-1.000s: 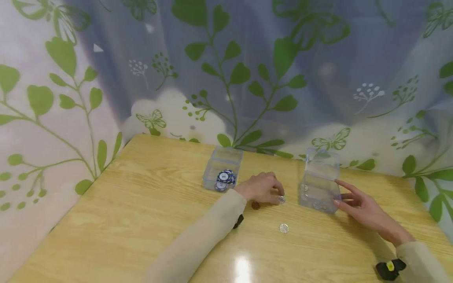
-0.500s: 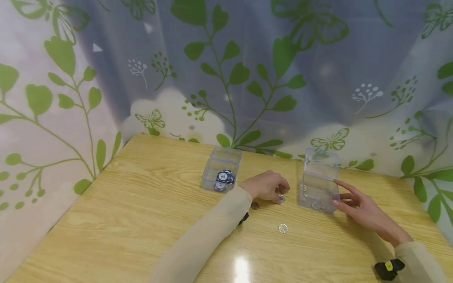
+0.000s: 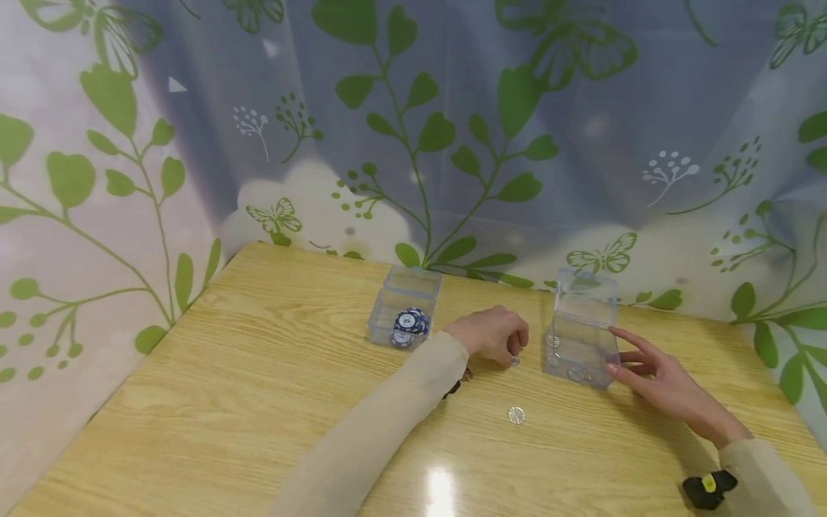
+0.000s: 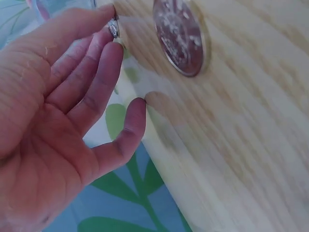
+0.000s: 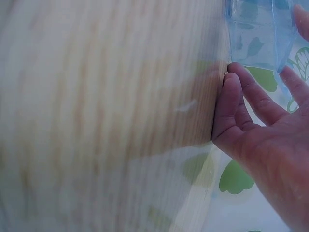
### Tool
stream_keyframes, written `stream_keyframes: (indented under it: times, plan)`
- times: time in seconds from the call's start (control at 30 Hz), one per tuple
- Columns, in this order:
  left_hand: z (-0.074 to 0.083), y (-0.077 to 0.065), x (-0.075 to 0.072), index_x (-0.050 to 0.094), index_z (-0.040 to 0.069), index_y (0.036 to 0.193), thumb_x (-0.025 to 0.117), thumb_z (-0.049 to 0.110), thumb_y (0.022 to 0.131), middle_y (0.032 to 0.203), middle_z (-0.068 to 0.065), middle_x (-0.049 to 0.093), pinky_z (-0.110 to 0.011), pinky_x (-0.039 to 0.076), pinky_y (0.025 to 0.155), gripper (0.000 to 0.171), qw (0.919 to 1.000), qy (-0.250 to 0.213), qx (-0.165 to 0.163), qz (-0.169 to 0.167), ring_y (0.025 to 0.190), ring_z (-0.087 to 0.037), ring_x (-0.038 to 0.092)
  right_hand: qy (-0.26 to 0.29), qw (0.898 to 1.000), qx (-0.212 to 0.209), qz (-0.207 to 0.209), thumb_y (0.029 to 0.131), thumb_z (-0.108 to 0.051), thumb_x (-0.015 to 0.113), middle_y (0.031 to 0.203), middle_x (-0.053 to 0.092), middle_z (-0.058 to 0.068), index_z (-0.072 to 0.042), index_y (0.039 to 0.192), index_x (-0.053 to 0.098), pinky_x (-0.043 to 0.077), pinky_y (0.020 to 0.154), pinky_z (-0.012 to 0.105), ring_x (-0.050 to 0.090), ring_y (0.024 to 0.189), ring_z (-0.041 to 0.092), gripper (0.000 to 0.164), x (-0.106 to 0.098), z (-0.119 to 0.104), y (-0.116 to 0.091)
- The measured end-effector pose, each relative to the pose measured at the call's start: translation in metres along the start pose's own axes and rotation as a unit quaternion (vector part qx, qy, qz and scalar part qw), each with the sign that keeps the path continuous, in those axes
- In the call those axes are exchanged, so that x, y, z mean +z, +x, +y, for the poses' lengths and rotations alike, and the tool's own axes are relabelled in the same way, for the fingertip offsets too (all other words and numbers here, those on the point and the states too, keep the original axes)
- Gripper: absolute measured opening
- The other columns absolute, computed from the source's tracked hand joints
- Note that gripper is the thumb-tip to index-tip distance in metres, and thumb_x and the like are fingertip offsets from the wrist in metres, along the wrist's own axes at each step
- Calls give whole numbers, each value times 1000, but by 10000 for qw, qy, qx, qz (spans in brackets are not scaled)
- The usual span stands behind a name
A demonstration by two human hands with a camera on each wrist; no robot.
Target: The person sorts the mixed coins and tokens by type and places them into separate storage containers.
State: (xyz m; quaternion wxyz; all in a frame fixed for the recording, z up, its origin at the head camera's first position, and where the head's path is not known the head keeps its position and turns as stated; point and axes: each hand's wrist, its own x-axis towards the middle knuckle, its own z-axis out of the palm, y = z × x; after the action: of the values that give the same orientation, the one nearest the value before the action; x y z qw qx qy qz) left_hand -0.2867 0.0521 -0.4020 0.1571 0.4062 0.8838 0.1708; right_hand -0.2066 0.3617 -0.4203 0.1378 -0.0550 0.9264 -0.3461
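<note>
My left hand point(image 3: 492, 336) is lowered to the table, thumb and fingertips pinching the edge of a silver coin point(image 3: 515, 361); the left wrist view shows that coin point(image 4: 114, 28) between them. A darker coin point(image 4: 181, 36) lies close to this hand, and another silver coin point(image 3: 516, 415) lies nearer the front. My right hand point(image 3: 665, 384) rests thumb and forefinger against the right side of a clear plastic box point(image 3: 581, 352), its lid up and several coins inside. In the right wrist view, the fingers point(image 5: 263, 99) lie loosely beside the box.
A second clear box point(image 3: 381, 319), lid also raised, stands left of my left hand and holds several blue-and-white poker chips point(image 3: 410, 323). Behind the wooden table point(image 3: 258, 402) hangs a leaf-patterned curtain point(image 3: 478, 165).
My left hand's fingers, spread over the silver coin half a second ago, have drawn in around it, and the hand has risen slightly in view. My right hand stays at the box.
</note>
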Motion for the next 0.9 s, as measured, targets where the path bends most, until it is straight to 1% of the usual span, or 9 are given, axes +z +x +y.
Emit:
stream_keyframes:
  times: [0.17,0.23,0.27,0.4,0.47,0.53,0.73,0.87,0.9]
  plan:
    - [-2,2,-2,63,16,102,74,14,78,90,9,62,-14,46,69,26,9994,-160,-231,-211,80,-3,56,65,10000,-47,-19,95,-51,46,138,46,23,-33,152,9,52,76,32,48,123,42,71,0,-2,0]
    - [-2,2,-3,65,17,98,74,15,77,88,11,62,-15,46,68,23,9989,-150,-346,-292,79,-3,56,111,9999,-91,-35,96,-50,47,139,45,24,-31,153,9,52,75,33,47,123,43,71,0,-2,0]
    - [-3,2,-3,65,18,96,74,16,77,87,12,61,-15,47,67,21,9985,-138,-412,-340,79,-3,56,89,9999,-70,-24,95,-50,47,138,46,24,-32,152,10,52,75,32,48,123,42,71,0,-3,-1]
    - [-3,2,-3,66,23,87,75,19,77,88,13,61,-18,47,68,14,9968,-150,-629,-470,80,-5,55,63,10000,-75,-16,95,-51,46,138,46,24,-33,152,9,53,76,35,48,123,43,70,0,-2,-1]
    - [-4,2,-2,65,24,85,75,21,78,88,14,61,-19,47,69,12,9959,-209,-701,-526,81,-5,54,23,10000,-23,0,95,-52,46,138,47,22,-34,152,9,53,77,35,48,123,43,70,1,-2,-1]
    - [-5,1,-3,66,25,84,75,22,78,88,14,61,-19,47,69,11,9957,-239,-710,-537,81,-5,55,25,10000,-59,-2,95,-51,46,138,46,24,-33,152,9,53,77,37,48,123,44,70,0,-2,-1]
    - [-8,-2,-6,68,25,81,78,35,77,85,15,63,-20,46,69,15,9950,64,-745,-656,80,-4,55,32,10000,-85,21,96,-49,47,138,47,22,-32,152,10,52,75,33,50,121,39,70,0,-1,-1]
    - [-6,-5,-8,66,24,83,77,38,77,85,14,62,-21,45,69,19,9926,244,-930,-743,78,-6,54,71,10000,-54,0,95,-50,47,138,47,21,-33,152,10,52,75,32,50,122,38,70,0,-1,0]
    - [-5,-6,-8,65,24,83,76,38,78,85,14,62,-21,45,69,20,9920,293,-964,-755,78,-6,53,101,9999,-59,-13,95,-50,47,139,47,22,-33,152,10,52,75,32,49,123,40,70,0,-1,0]
